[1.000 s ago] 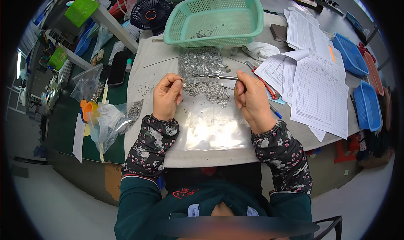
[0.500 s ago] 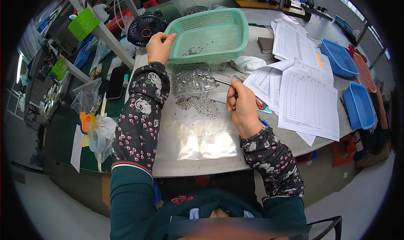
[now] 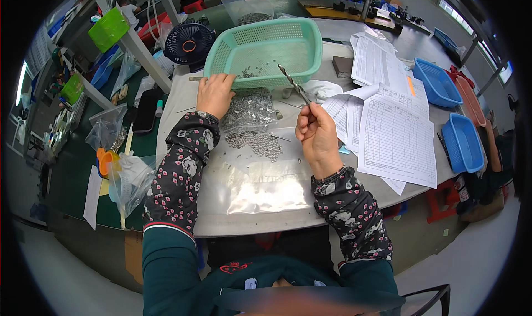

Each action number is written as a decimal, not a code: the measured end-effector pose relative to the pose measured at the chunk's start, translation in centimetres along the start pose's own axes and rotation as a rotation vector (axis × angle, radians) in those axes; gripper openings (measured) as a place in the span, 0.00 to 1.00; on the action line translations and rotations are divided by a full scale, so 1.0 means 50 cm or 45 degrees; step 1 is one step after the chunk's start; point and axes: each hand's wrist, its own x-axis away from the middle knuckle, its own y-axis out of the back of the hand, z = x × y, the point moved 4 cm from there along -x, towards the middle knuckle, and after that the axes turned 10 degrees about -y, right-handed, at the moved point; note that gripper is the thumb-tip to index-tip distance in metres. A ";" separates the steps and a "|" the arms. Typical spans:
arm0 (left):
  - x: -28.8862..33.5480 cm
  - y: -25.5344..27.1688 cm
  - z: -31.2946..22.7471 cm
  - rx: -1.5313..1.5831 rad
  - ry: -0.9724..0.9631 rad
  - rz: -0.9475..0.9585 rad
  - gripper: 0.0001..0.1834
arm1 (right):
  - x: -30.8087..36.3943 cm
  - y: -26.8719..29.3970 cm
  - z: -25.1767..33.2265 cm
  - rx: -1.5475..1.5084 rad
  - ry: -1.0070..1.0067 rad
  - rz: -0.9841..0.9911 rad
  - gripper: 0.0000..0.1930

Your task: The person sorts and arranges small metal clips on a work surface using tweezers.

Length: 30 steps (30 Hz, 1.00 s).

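My right hand is closed around the shank of a metal twist drill bit, its fluted end pointing up and to the left. My left hand lies at the near left edge of a light green plastic basket, fingers bent over the rim. Inside the basket are several small metal parts. Just below it is a clear plastic bag full of small metal pieces. Loose small metal rings are spread on the table in front of that bag.
An empty-looking clear plastic sheet or bag lies near the front edge. Printed papers and a white cloth lie to the right, beyond them blue baskets. A dark fan stands back left, a phone below it.
My left hand has moved from the basket's left corner down to its near rim. The drill bit has swung from pointing left over the bag to pointing upward.
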 end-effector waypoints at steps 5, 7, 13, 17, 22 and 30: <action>-0.008 -0.029 0.009 -0.111 -0.272 0.028 0.07 | -0.030 -0.003 -0.009 -0.008 -0.019 -0.074 0.13; -0.004 -0.026 0.001 -0.066 -0.314 -0.015 0.04 | -0.041 0.004 -0.012 -0.015 0.009 -0.070 0.12; 0.031 0.000 -0.023 -0.094 -0.422 -0.086 0.04 | -0.052 0.004 -0.005 -0.007 0.097 -0.028 0.13; 0.055 0.013 -0.033 -0.089 -0.439 -0.098 0.05 | -0.057 -0.003 -0.003 -0.007 0.122 0.038 0.12; 0.049 0.005 -0.042 -0.038 -0.341 -0.080 0.05 | -0.060 -0.006 -0.004 -0.034 0.119 0.064 0.13; 0.050 0.000 -0.057 0.039 -0.226 -0.017 0.06 | -0.028 -0.001 0.010 -0.133 0.106 0.229 0.10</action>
